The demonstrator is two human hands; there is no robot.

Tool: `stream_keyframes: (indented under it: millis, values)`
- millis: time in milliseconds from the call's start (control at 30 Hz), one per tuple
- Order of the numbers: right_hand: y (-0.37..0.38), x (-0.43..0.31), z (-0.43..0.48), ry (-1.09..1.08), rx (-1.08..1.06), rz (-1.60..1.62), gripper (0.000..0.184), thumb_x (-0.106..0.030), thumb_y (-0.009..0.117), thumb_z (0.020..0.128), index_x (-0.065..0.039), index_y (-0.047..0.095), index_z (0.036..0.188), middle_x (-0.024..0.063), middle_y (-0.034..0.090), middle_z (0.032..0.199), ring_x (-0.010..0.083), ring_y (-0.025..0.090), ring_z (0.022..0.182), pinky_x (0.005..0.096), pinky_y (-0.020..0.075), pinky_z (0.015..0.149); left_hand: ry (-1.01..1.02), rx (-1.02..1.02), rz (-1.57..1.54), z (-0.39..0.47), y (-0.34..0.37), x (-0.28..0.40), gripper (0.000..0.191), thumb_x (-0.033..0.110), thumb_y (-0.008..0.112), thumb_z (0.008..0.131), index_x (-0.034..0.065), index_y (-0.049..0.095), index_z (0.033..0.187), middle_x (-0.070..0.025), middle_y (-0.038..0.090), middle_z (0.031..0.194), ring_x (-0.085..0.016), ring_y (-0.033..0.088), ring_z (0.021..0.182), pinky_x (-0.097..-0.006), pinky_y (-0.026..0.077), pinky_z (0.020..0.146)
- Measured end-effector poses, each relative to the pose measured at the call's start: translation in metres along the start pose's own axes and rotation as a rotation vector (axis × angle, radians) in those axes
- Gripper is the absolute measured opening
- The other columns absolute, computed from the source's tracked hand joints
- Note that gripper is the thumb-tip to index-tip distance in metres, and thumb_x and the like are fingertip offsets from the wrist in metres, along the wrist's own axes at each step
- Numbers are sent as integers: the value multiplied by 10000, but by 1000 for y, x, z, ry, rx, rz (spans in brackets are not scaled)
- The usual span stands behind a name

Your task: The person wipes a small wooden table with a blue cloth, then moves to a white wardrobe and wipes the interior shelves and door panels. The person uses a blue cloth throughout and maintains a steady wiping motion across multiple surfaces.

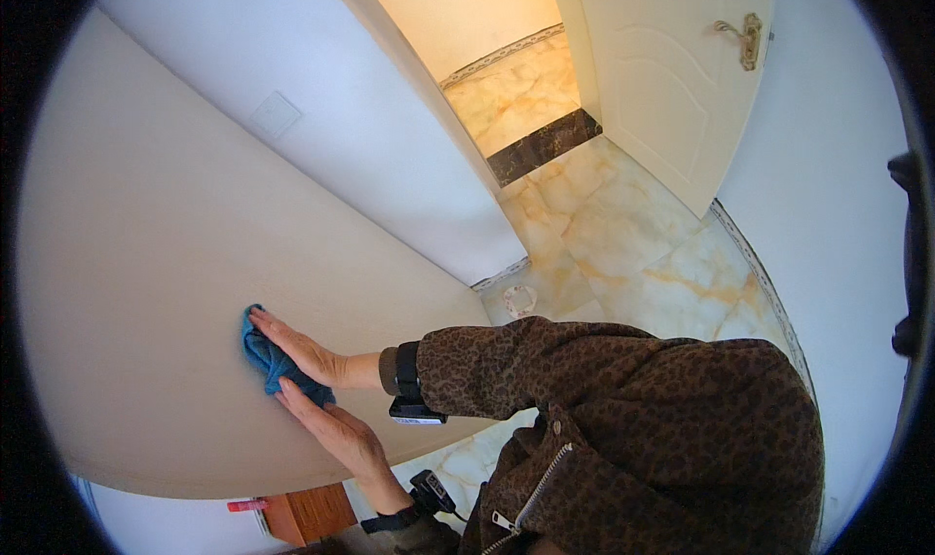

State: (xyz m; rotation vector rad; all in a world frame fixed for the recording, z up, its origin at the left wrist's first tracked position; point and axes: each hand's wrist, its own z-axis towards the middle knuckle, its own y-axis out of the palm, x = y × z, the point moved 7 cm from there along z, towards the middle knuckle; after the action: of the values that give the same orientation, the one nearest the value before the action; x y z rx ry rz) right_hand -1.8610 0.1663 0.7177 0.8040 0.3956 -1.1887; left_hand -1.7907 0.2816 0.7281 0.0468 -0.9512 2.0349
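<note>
A folded blue cloth (274, 361) lies against a large beige flat surface (168, 263) on the left side of the view. My right hand (310, 354), the upper one, presses on the cloth with its fingers stretched out along it. Below it, my left hand (332, 434) holds the cloth's lower edge, its fingertips touching the fabric. Parts of the cloth are hidden under both hands. Each wrist has a black strap with a small black device, over leopard-patterned sleeves.
A white door (665, 66) with an ornate handle (749, 40) stands ajar beside a doorway with a dark threshold (544, 146). A white wall (350, 139) bears a square plate (276, 115). A patterned ring-shaped object (520, 301) lies on the marbled floor (621, 219). Wooden furniture (310, 515) stands at the bottom.
</note>
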Motion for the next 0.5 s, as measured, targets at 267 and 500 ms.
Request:
stream_keyframes:
  millis: [267, 500]
  values:
    - [-30, 15, 8, 169, -327, 189, 732, -530, 249, 1014, 4, 161, 1507, 187, 235, 1545, 255, 178, 1448, 354, 154, 1178, 139, -7, 700, 40, 54, -24, 442, 154, 392, 1002, 57, 369, 1433, -171, 311, 1517, -442, 280, 1385, -537, 305, 1106]
    - [-126, 17, 19, 392, -355, -336, 474, -391, 449, 981, -24, 518, 1272, 205, 531, 1256, 329, 522, 1169, 416, 418, 992, 367, 205, 1189, 158, -1, 3, 477, 145, 349, 983, 71, 373, 1454, -66, 303, 1548, -378, 243, 1424, -519, 233, 1156]
